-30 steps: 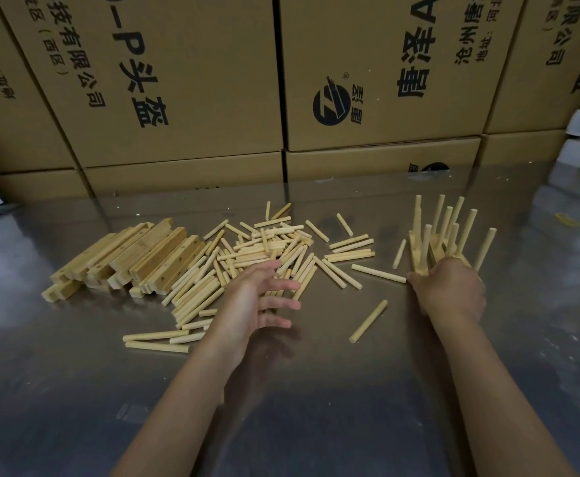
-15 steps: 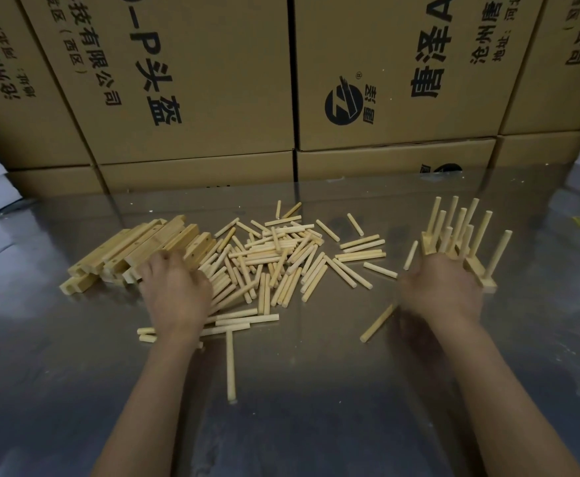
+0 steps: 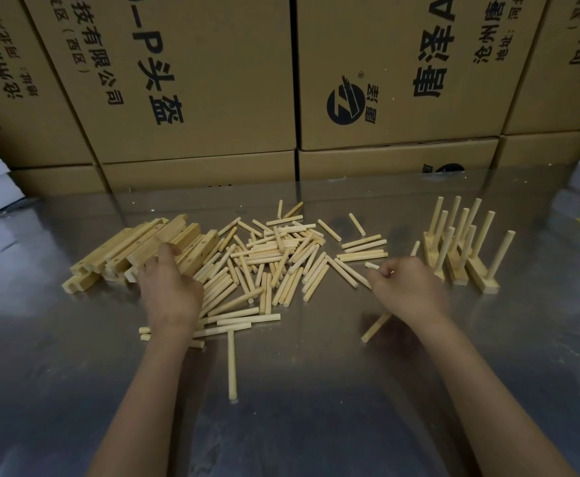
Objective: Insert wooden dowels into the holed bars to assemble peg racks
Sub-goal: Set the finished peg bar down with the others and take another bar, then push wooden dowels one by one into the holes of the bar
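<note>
wooden holed bars [image 3: 137, 251] being gripped by left hand [image 3: 170, 290], single dowel [image 3: 372, 265] being pinched by right hand [image 3: 407, 287], finished peg racks [image 3: 460, 246] being left standing nearby

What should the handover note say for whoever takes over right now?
Left hand: grips a holed bar at the stack of bars.
Right hand: pinches a dowel near the loose dowel pile.
Done: several peg racks stand assembled at the right, dowels upright.
Left: many bars and loose dowels remain on the metal table; stray dowels lie nearer the person. Next is probably pegging the gripped bar.
</note>
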The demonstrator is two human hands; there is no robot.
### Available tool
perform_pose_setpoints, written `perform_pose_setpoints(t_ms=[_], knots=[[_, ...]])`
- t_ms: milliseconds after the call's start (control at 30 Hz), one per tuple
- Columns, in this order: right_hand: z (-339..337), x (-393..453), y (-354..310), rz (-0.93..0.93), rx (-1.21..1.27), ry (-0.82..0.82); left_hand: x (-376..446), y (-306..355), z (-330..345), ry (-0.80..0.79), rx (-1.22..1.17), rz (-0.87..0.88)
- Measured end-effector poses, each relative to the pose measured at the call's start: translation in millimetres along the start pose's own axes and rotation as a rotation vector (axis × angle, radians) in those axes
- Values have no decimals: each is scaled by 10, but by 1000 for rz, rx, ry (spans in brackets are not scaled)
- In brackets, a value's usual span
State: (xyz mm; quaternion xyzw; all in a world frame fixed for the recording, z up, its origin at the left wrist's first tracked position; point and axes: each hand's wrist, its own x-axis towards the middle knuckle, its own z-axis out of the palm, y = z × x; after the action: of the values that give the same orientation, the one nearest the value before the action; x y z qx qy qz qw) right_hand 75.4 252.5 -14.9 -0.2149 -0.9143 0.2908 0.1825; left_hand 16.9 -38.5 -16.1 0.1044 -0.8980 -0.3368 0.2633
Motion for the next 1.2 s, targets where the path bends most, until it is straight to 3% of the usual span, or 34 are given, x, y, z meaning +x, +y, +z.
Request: perform_pose_setpoints(t_ms=[100,233,400,500,600,733,800,867,933,1000,1067,1200], knots=[[3,18,-66,19,354,-134,-44,170,-37,-80,-345,-138],[-52,-112,-230,20,669,-358,-238,488,-81,-564,-867,-303],[-1,-253,-352,-6,853,-485,-584,706,86,-921,-781,-30],[-24,-258,-334,-53,872,-541,-621,728,123,-963,-812,12],[-32,-320,-347,-153,857,-702,-561,708,99,-916,-817,-44],[90,-516,-460,-255,778,-965,-571,724,108,-955,-926,-244],[180,-553,-506,-251,723,-877,-577,738,101,-865,-986,-357],[272,-519,-463,-304,556,-563,-541,715,98,-726,-969,-416],[330,-453,-344,-495,109,-212,-475,665,87,-616,-925,-442],[350,-415,-261,-603,-93,-206,-414,627,57,-581,-948,-494],[383,-401,-231,-602,-100,-262,-387,607,35,-595,-973,-529],[378,-399,-255,-498,-54,-135,-383,588,37,-606,-967,-535]])
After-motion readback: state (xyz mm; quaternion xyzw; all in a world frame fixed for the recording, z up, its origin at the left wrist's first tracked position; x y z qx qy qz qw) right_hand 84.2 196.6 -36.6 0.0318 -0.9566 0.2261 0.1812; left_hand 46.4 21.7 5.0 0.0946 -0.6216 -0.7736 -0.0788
